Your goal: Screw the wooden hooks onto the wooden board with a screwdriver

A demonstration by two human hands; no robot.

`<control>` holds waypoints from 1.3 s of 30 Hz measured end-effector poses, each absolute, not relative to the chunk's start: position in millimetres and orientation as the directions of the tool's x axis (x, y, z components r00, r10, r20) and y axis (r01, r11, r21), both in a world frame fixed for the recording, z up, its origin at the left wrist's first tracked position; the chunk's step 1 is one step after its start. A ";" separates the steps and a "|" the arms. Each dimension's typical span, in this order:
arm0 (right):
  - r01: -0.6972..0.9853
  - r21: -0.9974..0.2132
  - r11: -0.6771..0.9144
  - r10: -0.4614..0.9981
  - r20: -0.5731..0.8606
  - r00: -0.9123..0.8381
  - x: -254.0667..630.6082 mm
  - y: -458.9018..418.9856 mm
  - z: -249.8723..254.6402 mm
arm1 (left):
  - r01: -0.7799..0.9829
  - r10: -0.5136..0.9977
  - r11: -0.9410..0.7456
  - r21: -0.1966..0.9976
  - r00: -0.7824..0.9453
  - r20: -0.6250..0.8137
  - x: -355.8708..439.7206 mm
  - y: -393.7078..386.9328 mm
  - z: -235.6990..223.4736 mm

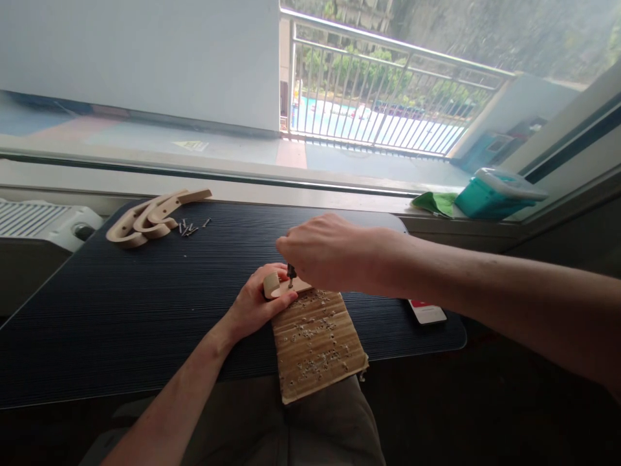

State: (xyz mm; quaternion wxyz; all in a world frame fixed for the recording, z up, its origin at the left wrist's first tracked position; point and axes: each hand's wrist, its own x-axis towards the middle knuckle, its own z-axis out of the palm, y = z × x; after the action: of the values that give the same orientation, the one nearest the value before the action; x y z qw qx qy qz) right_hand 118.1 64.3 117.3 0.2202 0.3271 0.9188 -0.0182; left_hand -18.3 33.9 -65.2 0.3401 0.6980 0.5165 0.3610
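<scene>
My left hand grips a pale wooden hook, pressing it against a brown board full of small holes. My right hand is closed around a screwdriver, mostly hidden under the fist. Its dark lower end points down at a screw standing in the hook. The board lies over the table's front edge, its near end above my lap. At the far left of the table rest more curved wooden hooks, and several loose screws are scattered beside them.
A phone lies on the dark table, under my right forearm. On the windowsill stand a teal container and a green cloth. A white radiator is at the left, and a window runs along the back.
</scene>
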 end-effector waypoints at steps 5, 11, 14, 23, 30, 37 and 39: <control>0.559 0.128 0.819 0.551 -0.446 -0.705 121.1 68.4 111.5 | 0.451 0.964 -0.248 0.857 0.204 0.171 -18.9 35.9 -68.6; 0.549 0.093 0.830 0.522 -0.475 -0.709 130.2 74.4 99.2 | 0.426 0.963 -0.236 0.873 0.222 0.152 -19.0 37.3 -69.7; 0.600 0.059 0.798 0.562 -0.432 -0.705 132.7 76.9 93.9 | 0.400 0.955 -0.265 0.878 0.237 0.180 -18.5 37.6 -70.9; 0.590 0.095 0.802 0.580 -0.364 -0.729 124.7 66.5 105.5 | 0.413 0.959 -0.250 0.876 0.229 0.166 -18.0 35.1 -68.0; 0.470 0.119 0.875 0.469 -0.449 -0.760 116.9 61.4 108.6 | 0.461 0.962 -0.248 0.852 0.222 0.159 -19.3 36.1 -71.6; 0.508 0.087 0.857 0.488 -0.453 -0.746 113.0 74.5 94.5 | 0.459 0.964 -0.243 0.854 0.212 0.160 -19.0 36.5 -70.6; 0.552 0.071 0.831 0.530 -0.402 -0.747 110.5 79.8 88.8 | 0.457 0.964 -0.241 0.856 0.216 0.156 -17.9 36.7 -69.1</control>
State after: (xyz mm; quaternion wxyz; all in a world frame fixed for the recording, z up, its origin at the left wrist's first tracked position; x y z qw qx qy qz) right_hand 110.5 79.8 88.8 0.2069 0.2896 0.9342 -0.0261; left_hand -17.9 36.7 -69.1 0.3474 0.6980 0.5089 0.3647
